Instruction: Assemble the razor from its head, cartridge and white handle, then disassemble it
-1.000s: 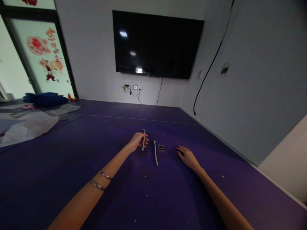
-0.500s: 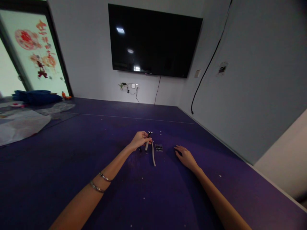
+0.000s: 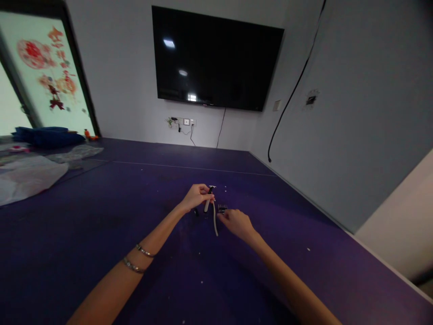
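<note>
My left hand (image 3: 198, 197) pinches a slim black-and-white piece (image 3: 210, 190) just above the purple surface; a white crossbar shows at its top. Two pale strips hang below those fingers: a short straight one (image 3: 206, 206) and a longer, slightly curved white one (image 3: 215, 221). Beside them, my right hand (image 3: 237, 222) has its fingers curled in at the near edge of a small clear-and-dark case (image 3: 222, 208), partly covering it. Whether the fingertips grip the case is too small to make out. A little black piece (image 3: 196, 211) lies under my left wrist.
The purple surface (image 3: 162, 280) carries scattered white specks. Clear plastic sheeting (image 3: 34, 176) and a blue cloth bundle (image 3: 49, 136) lie at the far left. A television (image 3: 216, 58) hangs on the back wall, and a black cable (image 3: 294, 92) dangles along the right wall.
My right hand has moved left from its flat rest on the surface to the small case, its fingers now curled. My left hand keeps its hold, nearly still.
</note>
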A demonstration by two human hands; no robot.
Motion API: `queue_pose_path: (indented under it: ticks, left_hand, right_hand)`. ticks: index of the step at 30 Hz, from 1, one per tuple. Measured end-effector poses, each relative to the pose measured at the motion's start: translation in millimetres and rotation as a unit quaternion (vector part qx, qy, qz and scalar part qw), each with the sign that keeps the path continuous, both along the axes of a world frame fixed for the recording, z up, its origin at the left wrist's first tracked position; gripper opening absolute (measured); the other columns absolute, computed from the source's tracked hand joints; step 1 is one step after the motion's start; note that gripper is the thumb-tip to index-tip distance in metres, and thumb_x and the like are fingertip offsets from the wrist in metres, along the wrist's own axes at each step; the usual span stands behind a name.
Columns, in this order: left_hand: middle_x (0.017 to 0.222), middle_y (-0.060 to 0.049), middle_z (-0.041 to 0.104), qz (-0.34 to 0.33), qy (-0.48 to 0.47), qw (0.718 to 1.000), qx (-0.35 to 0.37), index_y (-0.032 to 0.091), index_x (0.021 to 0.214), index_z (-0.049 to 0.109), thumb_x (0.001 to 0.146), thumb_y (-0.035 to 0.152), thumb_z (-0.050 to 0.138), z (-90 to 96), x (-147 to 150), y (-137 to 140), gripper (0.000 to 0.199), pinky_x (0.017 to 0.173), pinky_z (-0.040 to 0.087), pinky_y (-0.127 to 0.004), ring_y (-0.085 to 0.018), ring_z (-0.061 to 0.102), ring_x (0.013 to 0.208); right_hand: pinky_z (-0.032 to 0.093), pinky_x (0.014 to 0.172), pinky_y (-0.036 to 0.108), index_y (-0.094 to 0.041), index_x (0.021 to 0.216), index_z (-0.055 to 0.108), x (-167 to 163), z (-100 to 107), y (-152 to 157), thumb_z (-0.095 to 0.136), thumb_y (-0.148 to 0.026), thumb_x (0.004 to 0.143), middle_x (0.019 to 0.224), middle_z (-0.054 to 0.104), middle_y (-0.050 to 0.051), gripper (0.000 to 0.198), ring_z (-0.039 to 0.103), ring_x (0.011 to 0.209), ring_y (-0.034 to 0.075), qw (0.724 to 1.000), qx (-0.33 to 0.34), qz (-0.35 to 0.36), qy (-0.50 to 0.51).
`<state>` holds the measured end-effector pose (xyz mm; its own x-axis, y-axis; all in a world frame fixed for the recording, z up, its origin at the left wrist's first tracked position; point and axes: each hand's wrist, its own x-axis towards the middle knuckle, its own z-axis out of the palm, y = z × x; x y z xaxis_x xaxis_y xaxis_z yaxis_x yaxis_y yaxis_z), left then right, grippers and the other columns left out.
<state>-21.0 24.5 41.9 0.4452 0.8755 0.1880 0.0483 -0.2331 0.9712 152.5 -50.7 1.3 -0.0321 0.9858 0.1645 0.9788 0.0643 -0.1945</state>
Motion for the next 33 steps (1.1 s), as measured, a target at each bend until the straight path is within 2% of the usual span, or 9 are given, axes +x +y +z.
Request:
queue_pose_path:
  ticks: [3,6,10,14,18,21,23,28,33]
  left_hand:
    - [0.066,-0.005,0.067,-0.013,-0.014,1.0,0.003,0.014,0.069,0.05,0.067,0.017,0.067,1.6,-1.1,-2.8,0.017,0.055,0.049,-0.029,-0.018,0.065,0.062]
    - [0.065,-0.005,0.067,-0.035,-0.03,0.999,0.013,0.014,0.069,0.049,0.066,0.018,0.067,2.5,-2.1,-4.6,0.019,0.057,0.049,-0.029,-0.018,0.066,0.063]
    - [0.064,-0.005,0.066,-0.047,-0.036,0.998,0.035,0.014,0.068,0.048,0.066,0.019,0.068,5.6,-3.3,-6.9,0.02,0.058,0.049,-0.028,-0.018,0.065,0.063]
    - [0.065,-0.004,0.066,-0.058,-0.035,0.996,0.054,0.015,0.068,0.047,0.066,0.018,0.068,10.2,-4.4,-9.8,0.022,0.059,0.048,-0.026,-0.017,0.065,0.065]
    - [0.067,-0.005,0.067,-0.07,-0.035,0.995,0.064,0.015,0.067,0.046,0.066,0.019,0.068,11.9,-5.3,-10.6,0.023,0.058,0.047,-0.025,-0.017,0.065,0.067]
    - [0.071,-0.006,0.068,-0.081,-0.034,0.994,0.061,0.015,0.068,0.046,0.066,0.019,0.068,11.1,-5.9,-9.1,0.022,0.06,0.047,-0.026,-0.016,0.064,0.069]
    - [0.075,-0.008,0.068,-0.089,-0.036,0.993,0.064,0.015,0.069,0.047,0.066,0.018,0.068,10.3,-6.5,-7.8,0.022,0.063,0.047,-0.027,-0.016,0.065,0.072]
    - [0.079,-0.008,0.069,-0.092,-0.023,0.992,0.081,0.014,0.07,0.048,0.067,0.018,0.068,10.4,-9.0,-6.4,0.021,0.062,0.046,-0.026,-0.014,0.063,0.069]
    - [0.078,-0.006,0.069,-0.095,-0.013,0.992,0.083,0.015,0.068,0.048,0.066,0.018,0.069,12.7,-9.6,-8.2,0.021,0.06,0.046,-0.025,-0.012,0.061,0.065]
  right_hand:
    - [0.047,0.066,0.033,-0.016,0.084,0.068,-24.5,-5.0,7.6,0.035,-0.057,0.084,0.086,0.069,0.012,0.052,0.065,0.081,0.027,0.998,-0.045,-0.005,-0.034]
    - [0.048,0.069,0.036,-0.014,0.091,0.068,-33.7,-11.7,14.6,0.035,-0.05,0.086,0.093,0.068,0.016,0.05,0.065,0.085,0.03,0.997,-0.054,-0.014,-0.049]
    - [0.048,0.069,0.037,-0.014,0.091,0.068,-28.3,-13.7,17.3,0.036,-0.034,0.087,0.092,0.068,0.018,0.038,0.066,0.084,0.03,0.997,-0.06,-0.009,-0.037]
    - [0.047,0.068,0.033,-0.014,0.085,0.067,-6.7,-6.1,20.4,0.038,-0.033,0.086,0.089,0.069,0.016,0.035,0.066,0.083,0.026,0.998,-0.06,-0.01,0.016]
    - [0.046,0.055,0.024,-0.014,0.071,0.063,26.2,12.5,27.1,0.036,-0.035,0.087,0.067,0.068,0.01,0.038,0.065,0.058,0.016,0.982,-0.077,0.026,0.173]
    - [0.046,0.049,0.021,-0.014,0.077,0.061,51.9,32.7,28.1,0.037,-0.03,0.085,0.06,0.065,0.006,0.03,0.061,0.05,0.013,0.953,-0.032,0.031,0.301]
    - [0.045,0.047,0.021,-0.015,0.082,0.06,66.6,48.0,24.6,0.04,-0.031,0.084,0.059,0.063,0.003,0.026,0.058,0.047,0.011,0.938,-0.002,0.034,0.345]
    - [0.042,0.047,0.021,-0.015,0.092,0.065,84.7,86.0,3.0,0.05,-0.042,0.079,0.063,0.062,0.002,0.034,0.052,0.048,0.009,0.938,0.039,0.123,0.321]
    - [0.049,0.067,0.028,-0.02,0.102,0.068,75.0,107.1,-19.0,0.054,-0.041,0.078,0.087,0.069,0.005,0.034,0.062,0.075,0.016,0.936,0.025,0.186,0.296]
